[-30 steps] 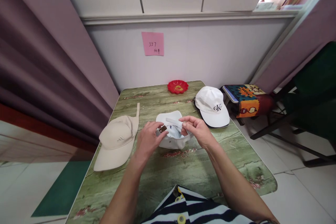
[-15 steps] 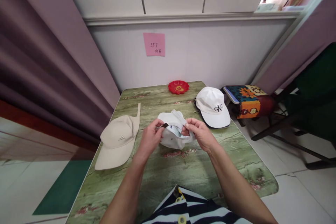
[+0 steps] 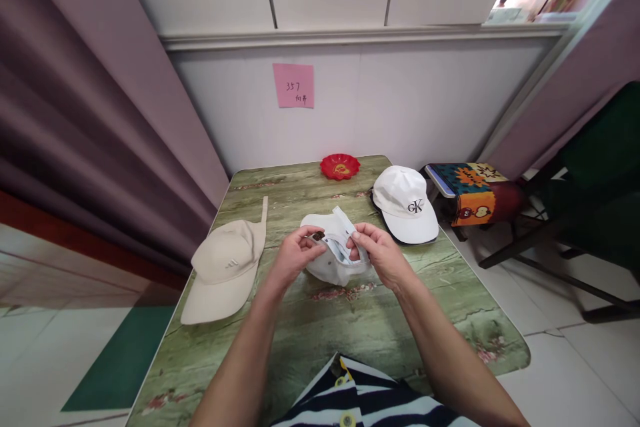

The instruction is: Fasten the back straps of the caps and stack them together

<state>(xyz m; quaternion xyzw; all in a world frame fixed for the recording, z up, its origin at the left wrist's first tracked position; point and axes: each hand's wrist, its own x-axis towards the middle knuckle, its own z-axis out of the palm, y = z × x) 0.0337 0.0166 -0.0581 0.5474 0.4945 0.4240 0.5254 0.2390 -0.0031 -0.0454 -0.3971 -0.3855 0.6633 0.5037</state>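
A white baseball cap (image 3: 330, 269) lies in the middle of the table with its back opening towards me. My left hand (image 3: 296, 253) pinches the dark buckle (image 3: 318, 235) at the left side of that opening. Between the thumb and fingers of my right hand (image 3: 375, 250) is the cap's white strap (image 3: 343, 219), its loose end pointing up and away. The strap end and the buckle are apart. Left of my hands rests a beige cap (image 3: 225, 267) with its strap sticking out. A white cap with black letters (image 3: 404, 203) sits on a dark cap at the right.
A red scalloped dish (image 3: 340, 166) stands at the table's far edge. The green wood-patterned table (image 3: 310, 347) meets a white wall with a pink note (image 3: 294, 85). Right of the table are a cloth-covered stool (image 3: 473, 193) and a dark chair (image 3: 595, 193).
My left hand has shifted slightly right with the buckle, towards the strap. The strap's loose end has swung a little to the right and up. The other caps have not moved.
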